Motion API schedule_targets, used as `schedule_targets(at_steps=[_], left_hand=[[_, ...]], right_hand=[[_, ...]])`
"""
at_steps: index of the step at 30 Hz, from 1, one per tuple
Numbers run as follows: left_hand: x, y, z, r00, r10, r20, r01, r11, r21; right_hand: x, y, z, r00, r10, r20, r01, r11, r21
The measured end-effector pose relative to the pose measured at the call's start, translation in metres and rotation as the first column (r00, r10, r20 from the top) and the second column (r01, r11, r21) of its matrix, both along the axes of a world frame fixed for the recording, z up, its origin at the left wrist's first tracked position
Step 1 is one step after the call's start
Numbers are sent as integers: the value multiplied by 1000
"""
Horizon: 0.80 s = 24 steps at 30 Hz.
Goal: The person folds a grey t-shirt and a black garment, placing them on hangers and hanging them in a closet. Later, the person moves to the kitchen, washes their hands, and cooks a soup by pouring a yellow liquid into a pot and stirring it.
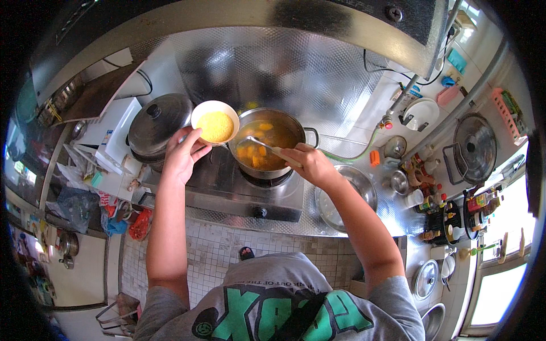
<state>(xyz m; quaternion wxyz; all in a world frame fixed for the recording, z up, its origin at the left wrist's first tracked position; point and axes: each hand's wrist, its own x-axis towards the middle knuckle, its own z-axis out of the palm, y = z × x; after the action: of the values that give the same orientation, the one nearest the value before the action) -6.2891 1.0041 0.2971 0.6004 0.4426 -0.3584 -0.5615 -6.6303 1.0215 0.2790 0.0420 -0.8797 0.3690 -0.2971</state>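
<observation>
My left hand [186,149] grips a white bowl [197,111] by its side, tilted a little beside the pot's left rim. Yellow beaten egg [217,125] lies in the bowl. A metal pot [266,173] stands on the right burner of the gas stove [239,194]. Brownish broth with orange chunks [256,160] fills much of it. The handle of a utensil [279,151] is in my right hand [309,164], over the pot's right side. Its metal part reaches over the broth; the lower end is hard to make out.
A large lidded pot [160,125] occupies the left burner. On the right counter rests a steel basin [364,187], partly behind my right forearm. A green hose [362,155] runs behind it. Bottles [431,202] and a black rack line the far right. The range hood [239,15] hangs above.
</observation>
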Motion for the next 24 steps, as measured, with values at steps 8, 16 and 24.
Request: schedule_targets(at_steps=[8,16,24], left_hand=[[2,1,-1,1000,-5,-6,5,1000,8],[6,4,-4,1000,19,0,-19,1000,3],[6,8,1,999,32,12,-32,999,26]], right_hand=[[-21,-3,-9,988,-152,-4,151,982,113],[-44,22,36,995,-82,-53,93,966,241],[-51,34,71,994,63,-92,-37,965,258]])
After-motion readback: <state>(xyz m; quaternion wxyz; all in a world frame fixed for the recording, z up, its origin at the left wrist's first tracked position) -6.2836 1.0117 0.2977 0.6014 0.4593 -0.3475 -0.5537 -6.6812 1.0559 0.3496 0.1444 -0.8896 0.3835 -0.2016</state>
